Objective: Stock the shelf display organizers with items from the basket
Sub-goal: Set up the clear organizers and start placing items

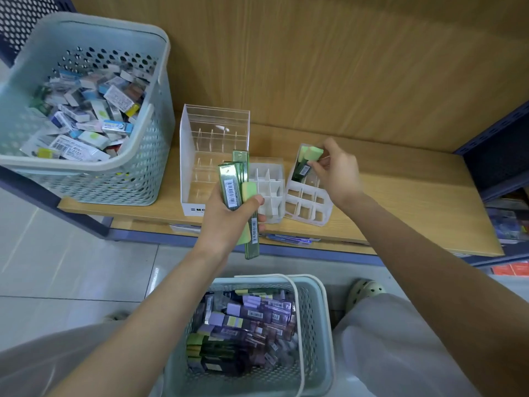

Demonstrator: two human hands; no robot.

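At the far left of the wooden shelf [400, 196] stands a large perforated basket [137, 179] heaped with small boxed goods. Just beside it is a tall clear acrylic organizer [200, 144] with rows of thin dividers. In front of that, the left hand [223, 222] has its grip closed round a bundle of slim green cases [230, 190]. The thumb lies across the front, and one case hangs lower than the rest, below the palm. Just right of the bundle sits a white gridded organizer [267, 187]. Next to it is a second gridded organizer [307, 207], set at an angle. Over it the right hand [339, 173] pinches a single green case [302, 169] near its pale cap, with the lower end down at a back cell; how deep it sits I cannot tell. On the floor below, the small basket [313, 325] holds many more cases, green and purple.

The cases look light, stiff and glossy, so a fanned bundle may slip, the low-hanging one first. Each is best held by the fingertips at the capped end, leaving the other end free to steer into a narrow cell. The organizers look light too and could skid if pushed
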